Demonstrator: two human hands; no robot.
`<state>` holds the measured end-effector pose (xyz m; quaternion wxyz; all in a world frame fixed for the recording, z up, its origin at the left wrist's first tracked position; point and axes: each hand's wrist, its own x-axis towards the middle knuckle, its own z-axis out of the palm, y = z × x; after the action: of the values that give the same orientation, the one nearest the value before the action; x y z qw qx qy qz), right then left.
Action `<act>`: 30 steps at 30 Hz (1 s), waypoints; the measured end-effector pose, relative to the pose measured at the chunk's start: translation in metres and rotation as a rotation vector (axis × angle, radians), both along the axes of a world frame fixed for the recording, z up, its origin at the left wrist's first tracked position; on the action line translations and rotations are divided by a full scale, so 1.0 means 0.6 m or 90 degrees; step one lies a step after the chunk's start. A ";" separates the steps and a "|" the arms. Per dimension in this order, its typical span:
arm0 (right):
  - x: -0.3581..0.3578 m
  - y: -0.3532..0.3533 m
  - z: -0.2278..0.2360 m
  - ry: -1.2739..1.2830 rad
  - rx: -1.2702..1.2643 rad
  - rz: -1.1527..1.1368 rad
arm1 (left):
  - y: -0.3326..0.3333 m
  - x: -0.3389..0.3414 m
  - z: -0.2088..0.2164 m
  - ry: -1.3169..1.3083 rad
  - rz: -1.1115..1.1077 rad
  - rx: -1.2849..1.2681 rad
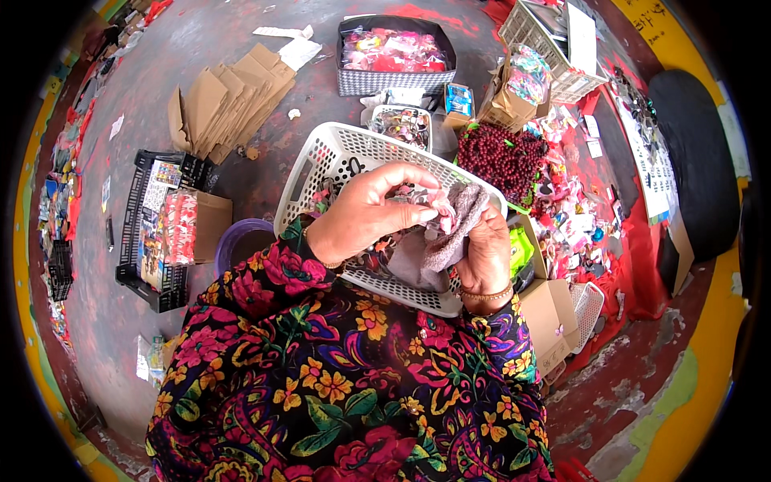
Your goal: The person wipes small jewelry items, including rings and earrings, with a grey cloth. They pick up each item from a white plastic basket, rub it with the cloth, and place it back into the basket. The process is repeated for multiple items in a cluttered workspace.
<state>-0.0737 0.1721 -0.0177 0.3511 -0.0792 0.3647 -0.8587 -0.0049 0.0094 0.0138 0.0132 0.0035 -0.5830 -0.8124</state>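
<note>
A white plastic basket (321,165) rests on my lap, tilted toward me, with small coloured items inside. My left hand (365,213) is held over its middle, fingers pinched on a small pink and white item (440,205). My right hand (486,253) is at the basket's right side, closed on a grey-pink cloth (459,221) that drapes over its fingers. The two hands meet at the cloth. What lies under the hands in the basket is hidden. My floral sleeves fill the lower part of the view.
On the grey floor lie flattened cardboard (229,100), a black crate (148,233) with packets, a patterned box (393,52) of pink packets, a tray of dark red beads (502,157), a white crate (554,44), small cardboard boxes (550,313) and scattered trinkets on red cloth at right.
</note>
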 end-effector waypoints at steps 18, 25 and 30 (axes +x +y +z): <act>0.010 0.010 -0.004 0.292 0.261 -0.034 | -0.018 -0.001 -0.004 -0.142 0.142 0.079; 0.013 -0.006 -0.009 0.587 0.356 -0.121 | -0.001 0.003 -0.002 -0.087 0.063 -0.020; 0.018 -0.001 -0.005 0.260 0.160 -0.048 | -0.001 0.002 -0.013 -0.053 0.037 0.020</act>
<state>-0.0627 0.1715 -0.0205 0.2449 -0.1934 0.5349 -0.7852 -0.0036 0.0089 0.0060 0.0126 0.0547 -0.5699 -0.8198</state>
